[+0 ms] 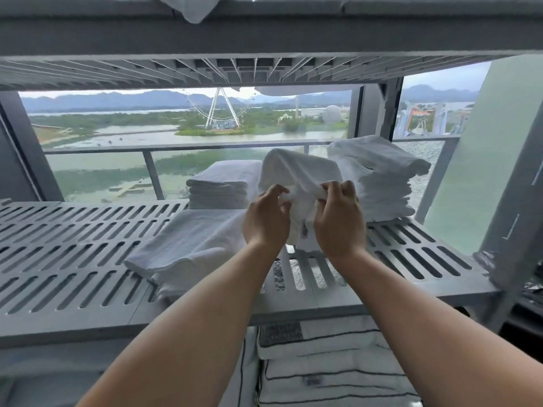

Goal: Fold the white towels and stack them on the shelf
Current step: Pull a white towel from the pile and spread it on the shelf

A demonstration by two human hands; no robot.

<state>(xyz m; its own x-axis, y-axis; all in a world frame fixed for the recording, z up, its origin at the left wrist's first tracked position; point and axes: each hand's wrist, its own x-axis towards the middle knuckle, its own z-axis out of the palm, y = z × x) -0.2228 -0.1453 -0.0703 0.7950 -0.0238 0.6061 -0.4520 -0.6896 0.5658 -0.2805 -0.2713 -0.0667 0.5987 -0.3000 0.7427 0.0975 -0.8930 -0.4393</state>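
Observation:
A crumpled white towel (296, 177) is lifted above the grey slatted shelf (73, 248). My left hand (266, 220) and my right hand (338, 220) both pinch its bunched near edge, close together. A small label hangs from the towel between the hands. Under my left hand lies a loosely folded white towel (188, 245), flat on the shelf. Behind it stands a neat stack of folded white towels (221, 185). A taller, looser stack (379, 177) stands at the back right.
An upper shelf (264, 39) hangs low overhead with cloth on it. Grey shelf posts (514, 218) rise at the right. Below the shelf lie folded linens with dark stripes (329, 359). Beyond is a window with a balcony railing.

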